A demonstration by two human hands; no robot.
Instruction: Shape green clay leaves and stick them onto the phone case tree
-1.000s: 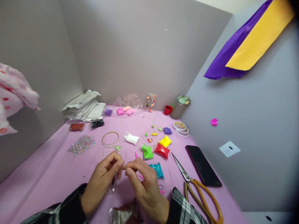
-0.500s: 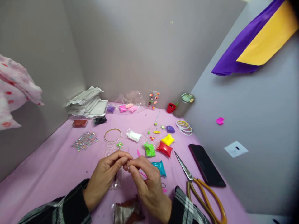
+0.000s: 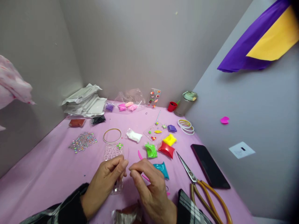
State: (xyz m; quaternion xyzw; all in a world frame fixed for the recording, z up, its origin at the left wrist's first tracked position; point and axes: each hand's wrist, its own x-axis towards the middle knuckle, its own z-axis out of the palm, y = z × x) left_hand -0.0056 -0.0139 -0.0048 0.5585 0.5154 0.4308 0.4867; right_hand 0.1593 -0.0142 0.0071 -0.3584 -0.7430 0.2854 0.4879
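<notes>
My left hand (image 3: 106, 180) is closed, thumb pressed to the curled fingers; whatever it may hold is too small to make out. Facing it across a narrow gap, my right hand (image 3: 153, 186) pinches thumb and forefinger together, and nothing I can name shows between them. Beneath and behind the left hand lies a clear phone case (image 3: 113, 151) with a bumpy pattern, partly covered by the hand. A small green clay flower (image 3: 120, 146) sits at its far corner. Close to my right hand are a teal clay packet (image 3: 162, 169) and a pink plastic tool (image 3: 140, 155).
Green (image 3: 151, 150), red (image 3: 166, 149), yellow (image 3: 170, 140) and white (image 3: 134, 135) clay packets lie beyond my hands. Scissors (image 3: 192, 179) and a dark phone (image 3: 210, 166) are at right. A rhinestone sheet (image 3: 83, 142) lies left; a brown packet (image 3: 128, 214) is at the near edge.
My hands have drawn apart; their fingertips were touching and now a gap shows between them. The view has shifted slightly.
</notes>
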